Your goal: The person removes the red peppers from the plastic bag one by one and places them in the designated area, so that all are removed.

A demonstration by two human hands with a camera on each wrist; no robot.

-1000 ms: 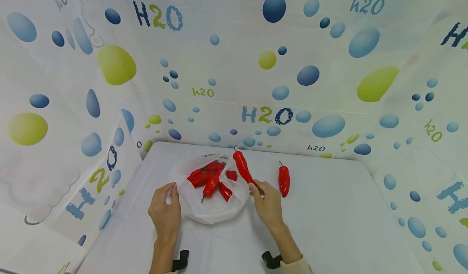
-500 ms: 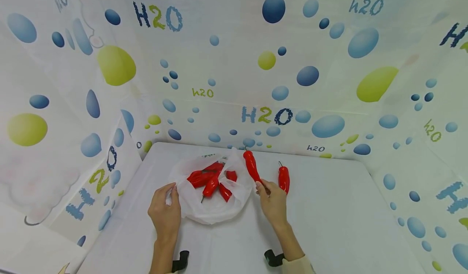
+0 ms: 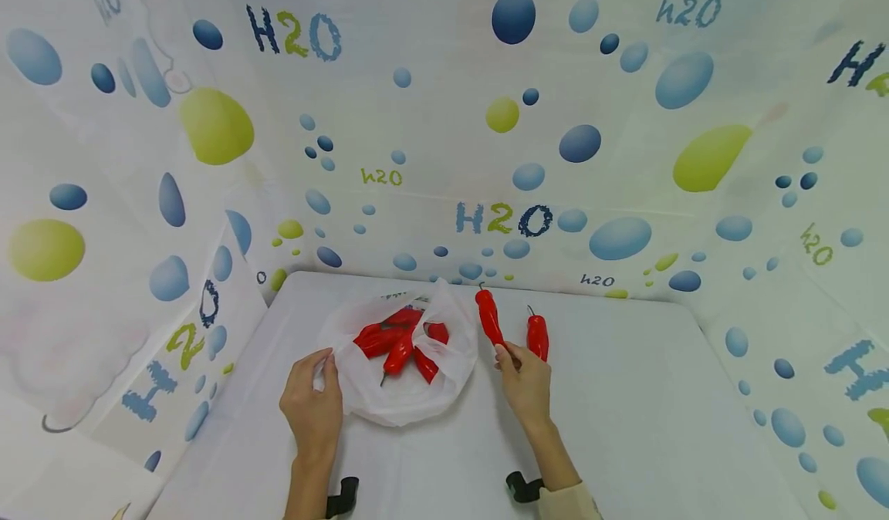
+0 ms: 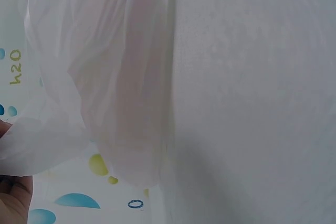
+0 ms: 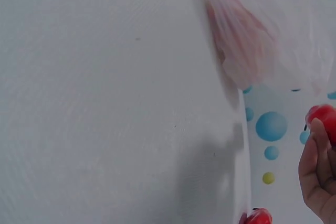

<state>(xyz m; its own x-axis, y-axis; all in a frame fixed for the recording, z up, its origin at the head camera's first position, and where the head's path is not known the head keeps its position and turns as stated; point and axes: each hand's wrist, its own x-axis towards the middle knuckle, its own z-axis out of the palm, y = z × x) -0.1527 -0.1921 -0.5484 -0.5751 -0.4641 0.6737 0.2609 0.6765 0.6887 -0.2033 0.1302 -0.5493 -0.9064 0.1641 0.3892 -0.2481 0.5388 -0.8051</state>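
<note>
My left hand [image 3: 312,396] pinches the left edge of a thin white plastic bag [image 3: 397,412], also seen in the left wrist view as a hanging sheet of plastic [image 4: 110,77]. Several red peppers [image 3: 398,352] lie inside the bag's open mouth. To the right of the bag, my right hand [image 3: 525,387] grips one long red pepper [image 3: 489,316] by its lower end, stem pointing up and away. Part of that pepper [image 5: 325,119] shows above the fingers in the right wrist view. Just behind the right hand lies another red pepper [image 3: 537,335], its lower end hidden by the hand.
Everything rests on a white-covered table [image 3: 639,396]. Its far edge meets a white backdrop [image 3: 430,103] printed with blue and green dots and lettering. Side panels [image 3: 208,350] of the same print stand left and right.
My right hand has carried its pepper from the bag's right edge to the right, toward the loose pepper, which it now partly covers. The left hand keeps its hold on the bag.
</note>
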